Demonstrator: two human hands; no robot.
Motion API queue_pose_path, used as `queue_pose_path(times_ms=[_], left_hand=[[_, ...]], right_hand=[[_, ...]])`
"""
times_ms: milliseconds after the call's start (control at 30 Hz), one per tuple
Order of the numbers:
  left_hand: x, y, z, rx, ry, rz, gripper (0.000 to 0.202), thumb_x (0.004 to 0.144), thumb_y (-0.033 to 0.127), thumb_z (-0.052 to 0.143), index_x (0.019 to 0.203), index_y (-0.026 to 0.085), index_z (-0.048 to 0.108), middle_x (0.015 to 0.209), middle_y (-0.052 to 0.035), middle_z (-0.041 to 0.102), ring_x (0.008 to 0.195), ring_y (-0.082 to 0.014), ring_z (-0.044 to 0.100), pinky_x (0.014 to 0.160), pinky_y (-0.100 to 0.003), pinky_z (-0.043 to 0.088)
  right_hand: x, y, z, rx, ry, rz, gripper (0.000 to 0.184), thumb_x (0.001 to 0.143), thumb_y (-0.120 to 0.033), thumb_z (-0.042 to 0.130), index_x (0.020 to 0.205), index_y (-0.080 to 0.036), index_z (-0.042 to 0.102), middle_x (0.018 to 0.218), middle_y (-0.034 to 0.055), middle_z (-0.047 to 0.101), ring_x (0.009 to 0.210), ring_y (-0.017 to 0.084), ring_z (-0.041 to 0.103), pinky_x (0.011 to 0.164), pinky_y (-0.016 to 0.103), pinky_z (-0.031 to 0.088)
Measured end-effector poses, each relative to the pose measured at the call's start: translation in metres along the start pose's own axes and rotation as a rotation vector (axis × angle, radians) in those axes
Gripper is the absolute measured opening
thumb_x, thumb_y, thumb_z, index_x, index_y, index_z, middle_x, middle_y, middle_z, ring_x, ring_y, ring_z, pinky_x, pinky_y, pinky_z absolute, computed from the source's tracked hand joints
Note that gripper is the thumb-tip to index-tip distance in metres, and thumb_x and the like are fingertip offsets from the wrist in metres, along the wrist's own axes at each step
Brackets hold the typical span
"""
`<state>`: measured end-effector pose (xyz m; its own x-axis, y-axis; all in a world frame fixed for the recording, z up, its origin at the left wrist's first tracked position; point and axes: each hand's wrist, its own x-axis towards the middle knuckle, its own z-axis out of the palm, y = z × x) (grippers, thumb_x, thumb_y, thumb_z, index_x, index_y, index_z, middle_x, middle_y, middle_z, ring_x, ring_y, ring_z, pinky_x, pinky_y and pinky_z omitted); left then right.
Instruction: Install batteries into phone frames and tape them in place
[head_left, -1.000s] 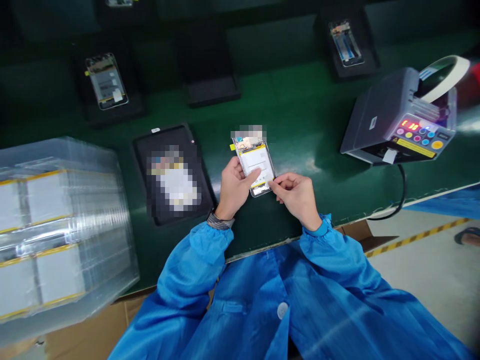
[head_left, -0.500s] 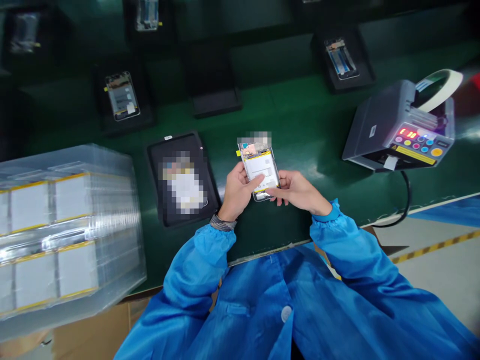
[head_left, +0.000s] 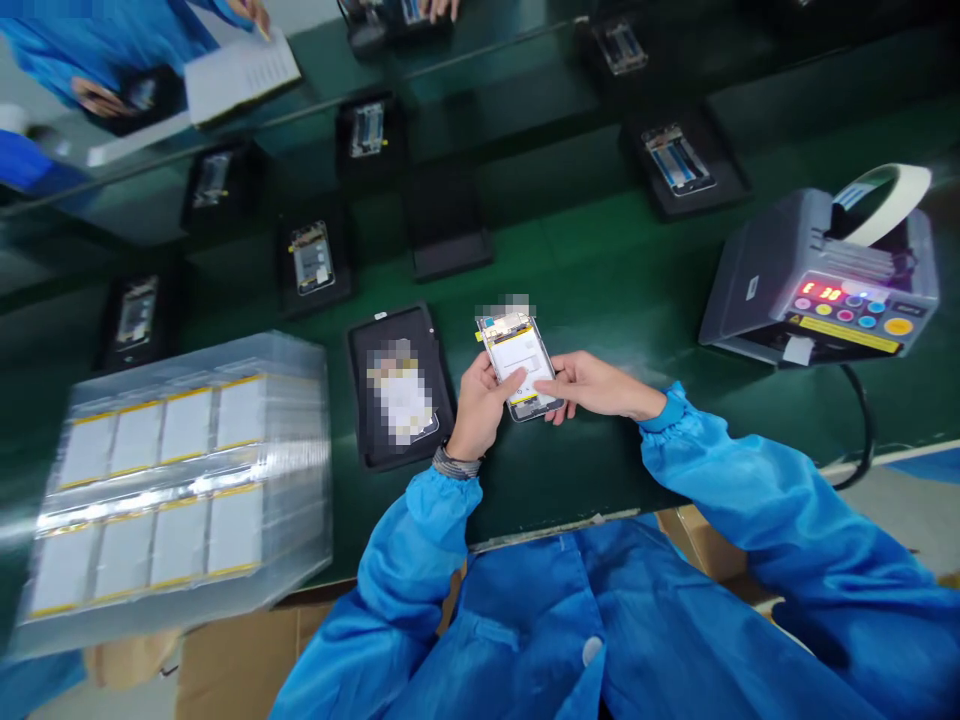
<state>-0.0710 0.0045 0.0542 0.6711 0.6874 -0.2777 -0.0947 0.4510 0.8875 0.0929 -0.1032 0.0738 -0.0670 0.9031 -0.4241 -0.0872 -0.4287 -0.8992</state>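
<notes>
Both of my hands hold an open phone frame (head_left: 520,365) with a white battery in it, just above the green belt (head_left: 600,270). My left hand (head_left: 478,405) grips its left edge, thumb lying on the battery. On the frame's lower right edge my right hand (head_left: 596,387) is closed, thumb and fingers pinching it. A black tray (head_left: 401,385) with another phone lies just left of my left hand.
A stack of clear trays with white batteries (head_left: 180,480) stands at the left. A grey tape dispenser (head_left: 821,275) with lit buttons sits at the right, its cable hanging over the edge. Several black trays with phones lie further along the belt. Another person's hands and papers (head_left: 240,70) are at the far side.
The view has tilted up and pulled back, showing more of the belt and the far side. My hands keep their hold on the phone frame; the right thumb has slid onto the battery's lower edge.
</notes>
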Motion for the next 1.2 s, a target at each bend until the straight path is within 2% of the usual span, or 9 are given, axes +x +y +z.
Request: queue_pose_path(times_ms=[100, 233, 400, 567, 767, 833, 900, 1033, 1200], left_hand=[[0.000, 0.003, -0.001, 0.006, 0.037, 0.004, 0.064, 0.064, 0.034, 0.095, 0.116, 0.015, 0.062, 0.122, -0.0144, 0.074, 0.113, -0.0301, 0.071, 0.103, -0.047, 0.054], [-0.001, 0.006, -0.001, 0.062, 0.068, 0.034, 0.065, 0.062, 0.037, 0.095, 0.113, 0.016, 0.061, 0.121, -0.0148, 0.074, 0.111, -0.0297, 0.072, 0.101, -0.046, 0.055], [-0.001, 0.016, 0.004, 0.188, 0.059, 0.053, 0.064, 0.066, 0.041, 0.093, 0.115, 0.017, 0.061, 0.122, -0.0149, 0.074, 0.111, -0.0295, 0.072, 0.098, -0.044, 0.057], [0.004, 0.032, 0.011, 0.249, 0.016, 0.035, 0.062, 0.066, 0.038, 0.093, 0.115, 0.016, 0.062, 0.122, -0.0146, 0.074, 0.108, -0.0290, 0.073, 0.096, -0.042, 0.058], [0.019, 0.046, 0.018, 0.297, -0.072, 0.012, 0.061, 0.065, 0.032, 0.094, 0.116, 0.015, 0.065, 0.116, -0.0133, 0.076, 0.102, -0.0269, 0.075, 0.096, -0.042, 0.058], [0.035, 0.053, 0.015, 0.324, -0.113, -0.011, 0.063, 0.062, 0.033, 0.096, 0.114, 0.014, 0.067, 0.113, -0.0137, 0.077, 0.098, -0.0275, 0.075, 0.092, -0.042, 0.059], [0.062, 0.067, 0.007, 0.393, -0.079, -0.016, 0.063, 0.060, 0.034, 0.096, 0.112, 0.012, 0.068, 0.109, -0.0138, 0.078, 0.092, -0.0264, 0.076, 0.089, -0.041, 0.060], [0.138, 0.113, -0.013, 0.659, 0.244, -0.018, 0.053, 0.073, 0.032, 0.090, 0.115, 0.009, 0.067, 0.101, -0.0108, 0.077, 0.087, -0.0206, 0.074, 0.085, -0.035, 0.060], [0.214, 0.164, -0.030, 0.847, 0.395, -0.087, 0.035, 0.096, 0.036, 0.067, 0.121, 0.012, 0.064, 0.115, -0.0112, 0.069, 0.098, -0.0217, 0.069, 0.085, -0.040, 0.060]], right_hand=[[0.006, -0.001, -0.003, -0.018, -0.070, -0.032, 0.046, 0.086, -0.047, 0.079, 0.107, -0.012, 0.059, 0.076, 0.0078, 0.076, 0.062, 0.017, 0.073, 0.051, 0.020, 0.053], [0.012, 0.002, -0.004, -0.017, -0.053, -0.054, 0.038, 0.087, -0.042, 0.079, 0.103, -0.014, 0.058, 0.069, 0.0055, 0.074, 0.059, 0.018, 0.072, 0.051, 0.022, 0.056], [0.012, 0.006, -0.003, 0.041, -0.037, -0.097, 0.032, 0.094, -0.044, 0.069, 0.103, -0.014, 0.058, 0.071, 0.0078, 0.075, 0.063, 0.019, 0.074, 0.052, 0.023, 0.056], [0.011, 0.006, -0.002, 0.103, 0.009, -0.202, 0.040, 0.093, -0.047, 0.068, 0.108, -0.011, 0.060, 0.077, 0.0087, 0.076, 0.060, 0.020, 0.073, 0.054, 0.027, 0.057], [0.014, 0.007, -0.002, -0.005, 0.179, -0.258, 0.032, 0.092, -0.043, 0.067, 0.102, -0.012, 0.064, 0.065, 0.0036, 0.071, 0.051, 0.017, 0.068, 0.041, 0.019, 0.040], [0.018, 0.010, -0.004, 0.034, 0.227, -0.268, 0.035, 0.093, -0.049, 0.066, 0.091, -0.015, 0.061, 0.062, 0.0039, 0.070, 0.049, 0.016, 0.066, 0.042, 0.019, 0.041], [0.024, 0.013, -0.007, 0.122, 0.250, -0.268, 0.043, 0.093, -0.058, 0.062, 0.085, -0.017, 0.056, 0.061, 0.0052, 0.070, 0.050, 0.016, 0.066, 0.045, 0.020, 0.045], [0.032, 0.018, -0.014, 0.223, 0.257, -0.241, 0.047, 0.091, -0.064, 0.062, 0.083, -0.019, 0.054, 0.058, 0.0050, 0.068, 0.051, 0.017, 0.066, 0.047, 0.022, 0.050], [0.035, 0.020, -0.015, 0.192, 0.250, -0.260, 0.037, 0.091, -0.051, 0.065, 0.077, -0.019, 0.052, 0.054, 0.0023, 0.066, 0.047, 0.013, 0.062, 0.047, 0.021, 0.049]])
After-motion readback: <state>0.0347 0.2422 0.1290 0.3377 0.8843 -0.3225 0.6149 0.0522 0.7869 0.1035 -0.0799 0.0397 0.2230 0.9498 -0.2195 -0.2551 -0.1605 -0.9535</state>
